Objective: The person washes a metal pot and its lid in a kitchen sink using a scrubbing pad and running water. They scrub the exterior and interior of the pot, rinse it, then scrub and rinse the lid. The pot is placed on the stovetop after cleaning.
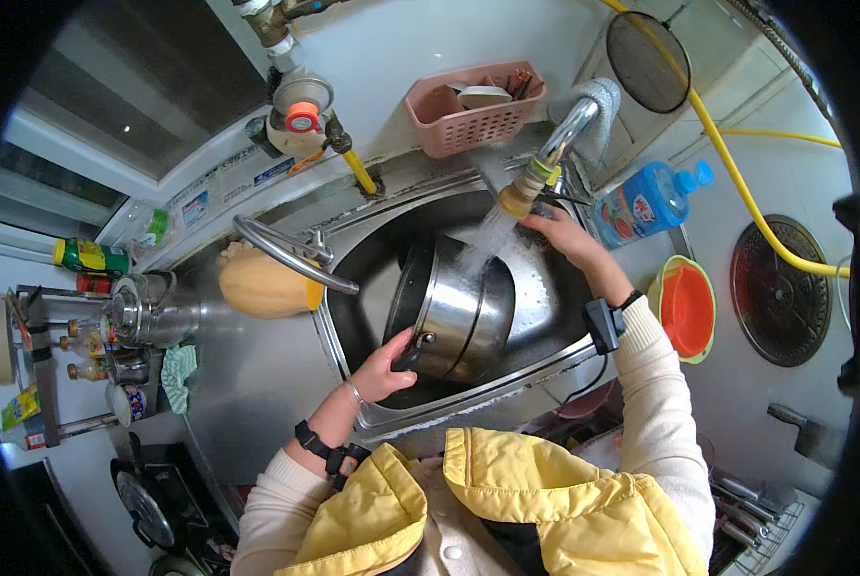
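Note:
A stainless steel pot [466,309] lies tilted on its side in the dark sink basin [545,288]. My left hand [384,366] grips the pot's black handle [409,354] at its lower left. Water runs from the faucet [527,189] onto the pot's outer wall. My right hand [561,232] is beside the faucet's outlet, above the right part of the basin; its fingertips are partly hidden, and a dark thing at them cannot be made out.
A cut squash [260,283] lies on the steel counter left of the sink, near a second curved spout [286,252]. Behind the basin stands a pink perforated basket [473,126] with utensils. A blue detergent bottle [642,205] and a green-rimmed bowl [711,317] are at the right.

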### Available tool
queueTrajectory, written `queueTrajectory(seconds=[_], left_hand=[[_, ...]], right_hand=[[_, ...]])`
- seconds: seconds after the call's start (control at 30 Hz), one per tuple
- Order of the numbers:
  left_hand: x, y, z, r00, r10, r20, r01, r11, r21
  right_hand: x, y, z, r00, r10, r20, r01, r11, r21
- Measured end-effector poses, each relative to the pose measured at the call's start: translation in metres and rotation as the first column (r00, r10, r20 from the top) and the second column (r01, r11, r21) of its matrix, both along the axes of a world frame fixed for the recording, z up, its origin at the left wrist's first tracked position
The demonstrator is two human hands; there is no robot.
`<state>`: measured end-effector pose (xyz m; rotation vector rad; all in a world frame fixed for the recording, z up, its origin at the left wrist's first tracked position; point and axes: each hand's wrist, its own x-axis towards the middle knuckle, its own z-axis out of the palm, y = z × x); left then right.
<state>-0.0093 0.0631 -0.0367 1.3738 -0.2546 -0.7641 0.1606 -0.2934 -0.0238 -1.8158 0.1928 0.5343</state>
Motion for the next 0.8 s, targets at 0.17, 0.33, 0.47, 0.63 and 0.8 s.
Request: queueTrajectory(seconds=[0.17,0.33,0.47,0.63,0.8], left_hand=[[0.001,0.001,-0.002,1.000,-0.018,0.004,0.018,1.000,-0.007],[0.001,0.003,-0.004,1.000,-0.013,-0.005,0.013,1.000,-0.021],[-0.001,0.003,-0.008,1.000,-0.009,0.004,0.009,1.000,-0.017],[-0.002,0.005,-0.009,0.996,-0.002,-0.084,0.006,0.999,0.048],[-0.001,0.006,-0.005,0.998,-0.017,-0.055,0.021,0.997,0.074]], right_hand=[[-0.017,-0.017,0.013,0.933,-0.201,-0.299,0.300,0.894,0.334],[-0.012,0.000,0.014,0.999,0.016,0.036,-0.013,0.997,-0.075],[0.016,0.023,-0.001,0.645,0.625,0.439,-0.135,0.659,-0.740],[0.084,0.033,-0.054,0.415,0.728,0.545,-0.025,0.608,-0.793],[0.099,0.033,-0.075,0.500,0.709,0.498,0.104,0.521,-0.847]])
